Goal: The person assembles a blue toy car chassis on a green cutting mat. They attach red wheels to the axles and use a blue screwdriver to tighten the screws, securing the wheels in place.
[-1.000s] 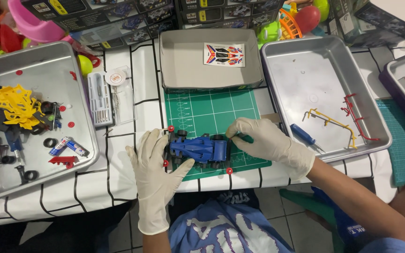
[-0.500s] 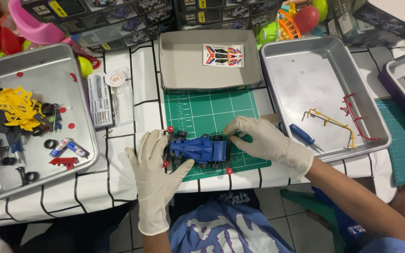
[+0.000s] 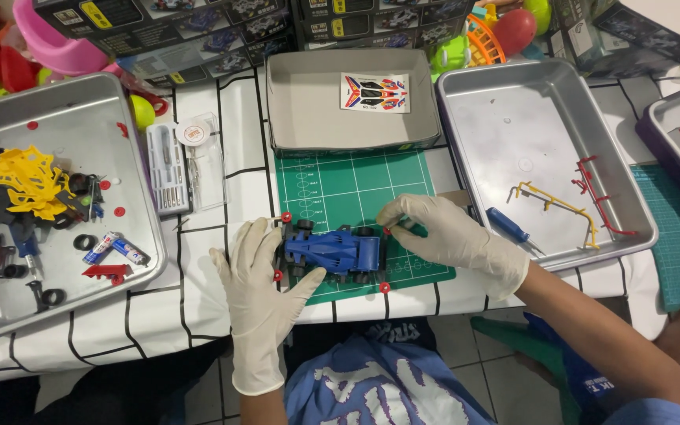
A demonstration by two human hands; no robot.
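A blue toy race car (image 3: 332,252) with small red rollers at its corners lies on a green cutting mat (image 3: 348,189). My left hand (image 3: 260,283), in a white glove, holds the car's front end from the left. My right hand (image 3: 450,236), also gloved, pinches the car's rear right corner with its fingertips.
A grey box lid (image 3: 293,102) holding a sticker sheet (image 3: 375,92) sits behind the mat. The left metal tray (image 3: 131,197) holds yellow, black and red parts. The right tray (image 3: 505,102) holds yellow and red sprues; a blue screwdriver (image 3: 509,227) lies at its edge. A clear tool case (image 3: 186,161) lies left of the mat.
Almost nothing differs. Both hands stay on the car; my right fingers have shifted slightly at the rear corner.
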